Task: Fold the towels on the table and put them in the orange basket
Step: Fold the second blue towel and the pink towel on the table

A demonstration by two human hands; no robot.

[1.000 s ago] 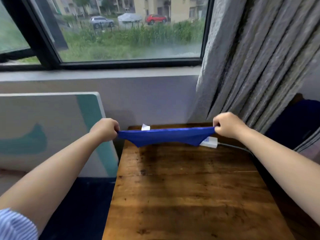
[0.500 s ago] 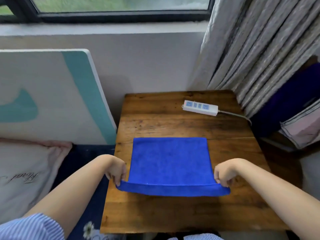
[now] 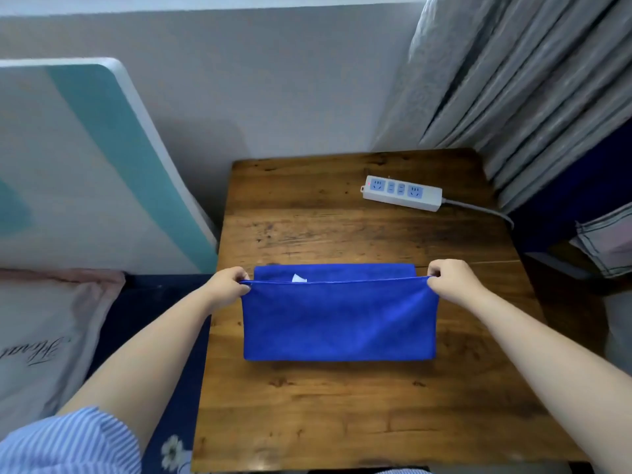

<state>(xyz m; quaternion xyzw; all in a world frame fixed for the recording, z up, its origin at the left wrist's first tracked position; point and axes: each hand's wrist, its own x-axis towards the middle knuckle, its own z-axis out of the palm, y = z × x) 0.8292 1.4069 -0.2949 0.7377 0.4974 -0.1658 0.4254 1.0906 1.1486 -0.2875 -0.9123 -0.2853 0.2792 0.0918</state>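
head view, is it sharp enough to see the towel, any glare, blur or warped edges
Head view: the blue microfibre towel and both hands, left hand and right hand, are sharp with no motion blur; a soft window sheen lies across the brown wooden table; wide-angle distortion bends the grey pleated curtain and the table's sides.

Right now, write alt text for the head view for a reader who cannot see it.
A person's left hand and right hand each pinch a corner of a bright blue terry towel, bringing its near half over its far half on a brown wooden table. A white power strip with blue sockets lies at the table's far right.
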